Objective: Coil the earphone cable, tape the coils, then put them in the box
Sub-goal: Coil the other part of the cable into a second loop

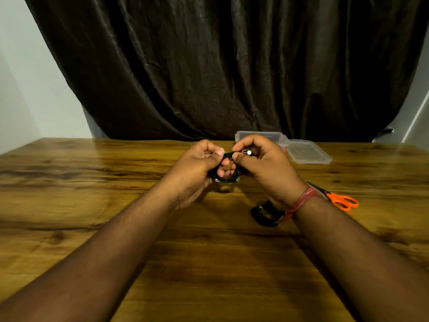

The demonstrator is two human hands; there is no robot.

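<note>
A black earphone cable coil (228,178) hangs between both hands above the middle of the wooden table (92,187). My left hand (197,166) grips its left side, thumb pinching the top strands. My right hand (264,163) pinches the top of the coil beside that thumb, with a small white earbud tip (249,152) showing at its fingers. A second black coil (265,213) lies on the table under my right wrist. The clear plastic box (278,137) stands at the far edge behind my right hand, partly hidden.
The box's clear lid (308,152) lies flat to its right. Orange-handled scissors (339,199) rest on the table to the right of my right wrist. A dark curtain hangs behind the table's far edge.
</note>
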